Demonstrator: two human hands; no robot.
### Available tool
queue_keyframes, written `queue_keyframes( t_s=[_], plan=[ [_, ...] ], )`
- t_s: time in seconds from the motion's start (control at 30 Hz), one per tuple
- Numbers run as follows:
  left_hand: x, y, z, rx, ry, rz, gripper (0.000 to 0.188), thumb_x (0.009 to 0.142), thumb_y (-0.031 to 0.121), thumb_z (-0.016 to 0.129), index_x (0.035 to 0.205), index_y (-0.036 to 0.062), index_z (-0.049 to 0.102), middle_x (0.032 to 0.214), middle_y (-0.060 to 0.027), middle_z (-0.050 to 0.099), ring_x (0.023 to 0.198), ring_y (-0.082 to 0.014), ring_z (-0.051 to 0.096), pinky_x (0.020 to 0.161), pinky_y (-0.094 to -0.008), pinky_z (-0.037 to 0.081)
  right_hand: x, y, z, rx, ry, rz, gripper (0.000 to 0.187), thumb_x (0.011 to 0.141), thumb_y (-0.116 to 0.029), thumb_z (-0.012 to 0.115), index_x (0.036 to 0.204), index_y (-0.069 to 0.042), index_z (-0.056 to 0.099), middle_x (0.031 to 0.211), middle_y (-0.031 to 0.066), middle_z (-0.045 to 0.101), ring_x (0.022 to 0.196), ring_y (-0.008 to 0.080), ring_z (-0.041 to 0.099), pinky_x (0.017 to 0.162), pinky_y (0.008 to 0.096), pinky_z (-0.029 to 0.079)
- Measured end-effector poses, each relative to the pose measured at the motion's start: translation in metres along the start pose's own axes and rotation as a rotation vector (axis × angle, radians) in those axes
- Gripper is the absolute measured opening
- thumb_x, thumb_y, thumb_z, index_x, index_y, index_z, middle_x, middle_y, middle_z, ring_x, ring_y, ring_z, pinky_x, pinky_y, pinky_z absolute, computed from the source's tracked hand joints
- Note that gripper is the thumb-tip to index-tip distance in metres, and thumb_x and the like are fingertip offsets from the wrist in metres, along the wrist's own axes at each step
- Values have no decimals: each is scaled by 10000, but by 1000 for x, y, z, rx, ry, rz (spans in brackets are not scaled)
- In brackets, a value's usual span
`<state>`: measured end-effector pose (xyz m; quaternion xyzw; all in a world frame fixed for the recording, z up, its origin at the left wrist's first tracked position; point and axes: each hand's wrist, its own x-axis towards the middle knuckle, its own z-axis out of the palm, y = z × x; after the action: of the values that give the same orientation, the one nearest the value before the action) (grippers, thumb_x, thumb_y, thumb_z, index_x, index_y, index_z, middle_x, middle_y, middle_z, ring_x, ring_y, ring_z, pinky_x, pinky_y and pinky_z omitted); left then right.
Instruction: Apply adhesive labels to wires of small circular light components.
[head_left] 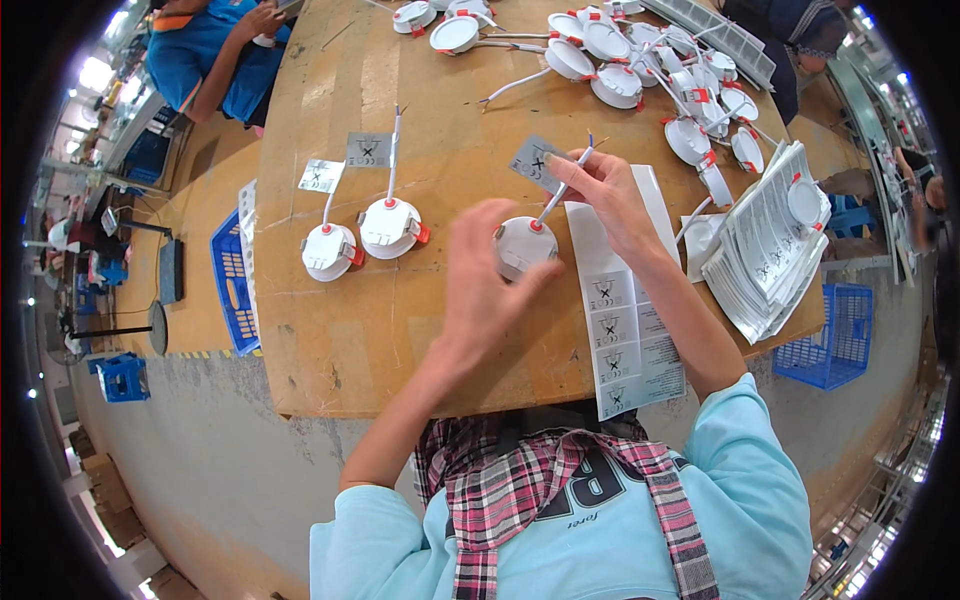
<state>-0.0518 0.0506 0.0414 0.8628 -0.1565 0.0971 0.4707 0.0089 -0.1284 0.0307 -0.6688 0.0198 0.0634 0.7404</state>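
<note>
A round white downlight (524, 250) with red clips stands on the table in front of me, its white cable (551, 208) rising up and to the right. My left hand (487, 275), smeared by motion, has its thumb and fingers spread around the downlight's left and near side; I cannot tell whether they touch it. My right hand (607, 197) pinches a silver printed label (536, 163) at the cable's upper part. Two more downlights stand to the left, a smaller one (327, 254) and another (389, 229), each with a silver label by its cable.
A label sheet (612, 340) lies under my right forearm. A stack of printed sheets (765, 255) sits at the right, with a downlight on top. Many downlights (606, 42) are heaped at the back right. Blue crates stand beside the table (430, 340). Another person (215, 55) is at the far left.
</note>
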Motion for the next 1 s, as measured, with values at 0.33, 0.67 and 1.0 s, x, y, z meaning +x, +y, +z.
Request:
queue_keyframes(
  t_s=[0.33, 0.67, 1.0],
  plan=[
    [14, -50, -18, 367, 31, 90, 488, 817, 90, 644, 1241, -54, 450, 1268, -201, 470, 1248, -373, 406, 1047, -446, 331, 16, -13, -28, -84, 109, -143, 421, 966, -389, 499, 1101, -9, 618, 918, 79, 670, 866, 127, 628, 816, 277, 495],
    [34, -41, -27, 397, 273, 222, 430, 829, 75, 632, 1237, 28, 503, 1304, -173, 447, 1250, -357, 404, 1040, -425, 320, 23, -44, -123, -690, 654, -425, 303, 884, -284, 604, 978, -4, 670, 835, 96, 701, 796, 191, 670, 740, 323, 510],
    [26, 20, 72, 122, -202, 318, 412, 776, 91, 686, 1156, 31, 539, 1236, -162, 466, 1197, -349, 418, 1018, -454, 326, 20, -19, -138, -1441, 545, 112, 694, 710, -422, 718, 1289, -108, 501, 1231, 143, 572, 1154, 384, 490, 941, 517, 402]
  ],
)
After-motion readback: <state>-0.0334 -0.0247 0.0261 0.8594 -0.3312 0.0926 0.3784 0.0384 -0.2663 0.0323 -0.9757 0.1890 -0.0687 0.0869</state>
